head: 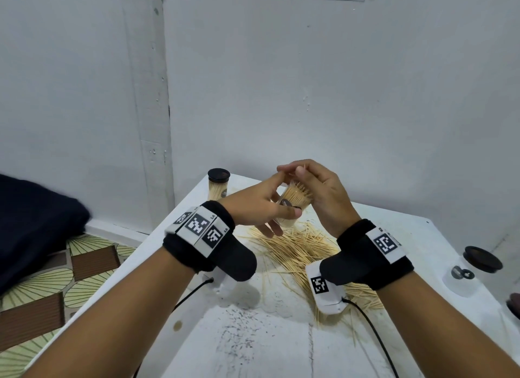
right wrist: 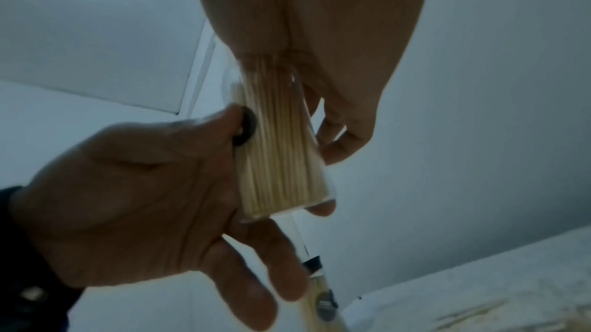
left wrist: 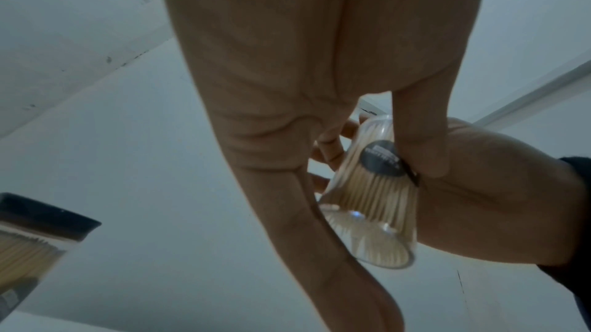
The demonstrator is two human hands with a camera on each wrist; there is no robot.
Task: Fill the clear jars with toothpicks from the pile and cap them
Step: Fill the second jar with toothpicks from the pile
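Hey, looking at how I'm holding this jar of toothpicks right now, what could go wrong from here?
1. The open jar is tilted in your left hand above the pile; toothpicks poking past its mouth could slide out.
2. Your right hand is pressing on those fanned tips, which might snap or prick.
3. The left thumb and fingers hold the smooth clear wall only lightly, so the jar could slip.
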